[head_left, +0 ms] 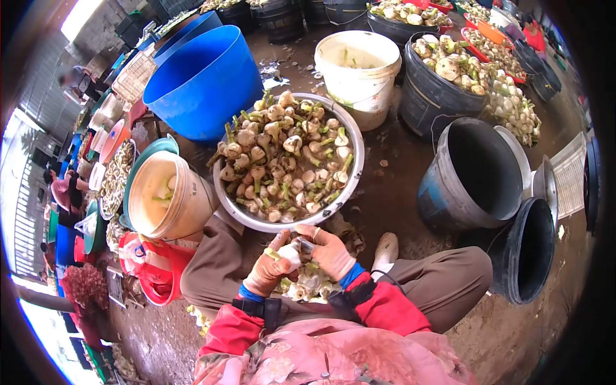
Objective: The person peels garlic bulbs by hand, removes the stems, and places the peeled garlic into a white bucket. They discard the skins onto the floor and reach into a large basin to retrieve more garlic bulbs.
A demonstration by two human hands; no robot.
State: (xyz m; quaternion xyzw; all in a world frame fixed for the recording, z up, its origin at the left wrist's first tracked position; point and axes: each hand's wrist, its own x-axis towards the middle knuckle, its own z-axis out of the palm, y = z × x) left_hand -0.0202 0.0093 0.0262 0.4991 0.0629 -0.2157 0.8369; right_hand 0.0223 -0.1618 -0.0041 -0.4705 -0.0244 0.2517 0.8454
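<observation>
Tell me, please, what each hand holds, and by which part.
The left hand holds a bulb by its stem end. The right hand seems to pinch a small metallic piece; which part of it cannot be told.

I can't identify the tool [307,246] in the right hand [331,254] — its fingers [310,231] cover most — and one distant person [79,81] (upper left) looks blurred.

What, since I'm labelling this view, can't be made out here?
All in the head view:
Metal piece in the right hand: mostly covered by that hand.
White bulb in the left hand: partly covered by fingers.
Floor of the basin: buried under heaped bulbs.
Floor of the blue tub: hidden by its near wall.
Hands of the pink-clad worker: too small and blurred.
</observation>
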